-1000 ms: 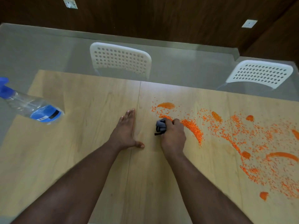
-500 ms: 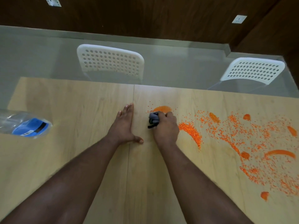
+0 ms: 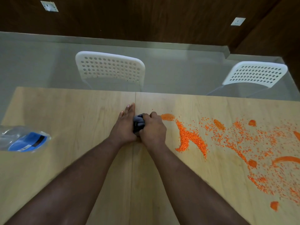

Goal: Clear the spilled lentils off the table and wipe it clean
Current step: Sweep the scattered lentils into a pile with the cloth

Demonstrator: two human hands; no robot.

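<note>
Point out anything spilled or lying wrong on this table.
Orange lentils are spilled over the right side of the table, in loose grains and smeared heaps. A plastic bottle lies on its side at the left edge.

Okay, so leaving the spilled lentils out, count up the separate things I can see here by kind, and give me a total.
White perforated chairs: 2
Plastic bottle with blue label, lying on the table: 1
Dark cloth, bunched in the right hand: 1
Wall sockets: 2
Total: 6
</note>
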